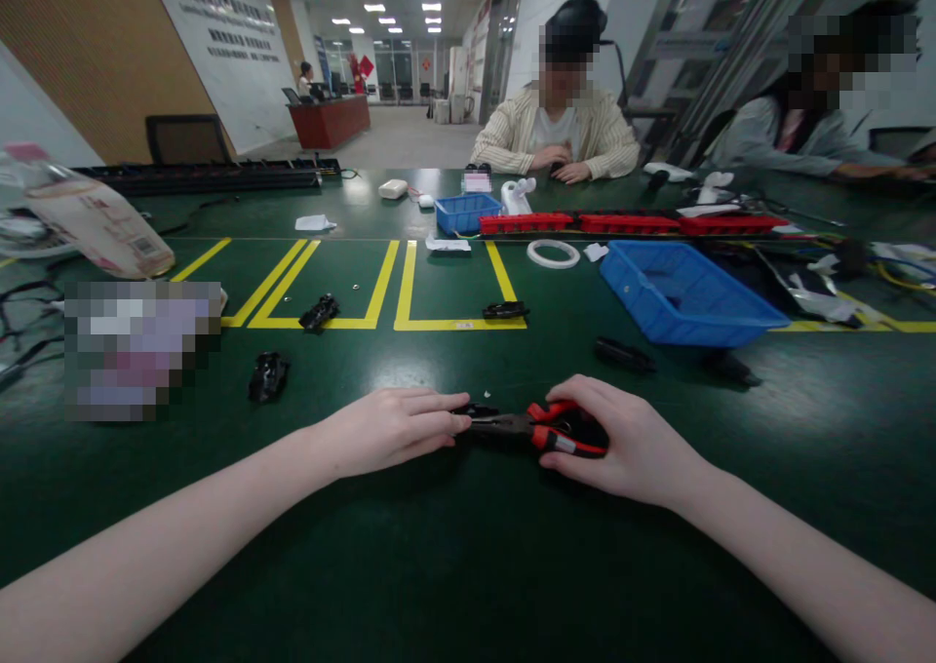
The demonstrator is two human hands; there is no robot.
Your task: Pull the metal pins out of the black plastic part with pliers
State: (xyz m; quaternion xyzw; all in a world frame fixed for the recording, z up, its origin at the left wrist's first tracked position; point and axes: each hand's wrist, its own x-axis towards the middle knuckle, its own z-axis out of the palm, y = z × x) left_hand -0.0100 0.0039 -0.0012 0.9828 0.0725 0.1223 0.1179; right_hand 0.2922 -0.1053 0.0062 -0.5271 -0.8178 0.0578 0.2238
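My right hand [629,439] is wrapped round the red and black handles of long-nose pliers [552,431], which point to the left. The handles stand somewhat apart. At the pliers' nose, my left hand [399,429] has its fingers pressed together on a small black part [479,410], mostly hidden behind fingers and jaws. Whether the jaws grip that part I cannot tell. A tiny pale bit [487,394] lies just beyond the pliers. Other black plastic parts lie farther off, one to the left [268,376] and one to the right [624,353].
Yellow tape [322,323] marks bays on the green table [468,565]. A blue bin [687,297] stands at right, near a white ring [554,253] and red strips [629,224]. A bottle [95,214] leans at left. Across the table, a person [560,127] works with both hands.
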